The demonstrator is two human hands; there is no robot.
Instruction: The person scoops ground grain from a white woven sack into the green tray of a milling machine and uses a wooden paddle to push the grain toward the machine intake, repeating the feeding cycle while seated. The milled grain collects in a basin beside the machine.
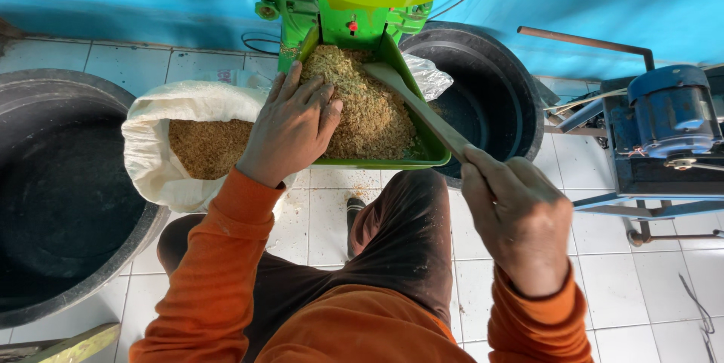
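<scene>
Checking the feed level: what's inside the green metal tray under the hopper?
The green metal tray holds a heap of husked grain; the left hand and flat paddle cover parts, hiding the tray's floor.

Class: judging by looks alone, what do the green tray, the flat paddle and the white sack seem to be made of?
Green tray: probably painted sheet metal, with thin folded edges and a glossy coat.
Flat paddle, gripped by the right hand: likely wood; matte, pale, grainy.
White sack: woven plastic or cloth; its rolled rim is soft and creased.

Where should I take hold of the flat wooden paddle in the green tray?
Probably by its narrow handle end, from the tray's open front-right side, where the right hand already grips the paddle. Its broad blade lies buried against the grain.
</scene>
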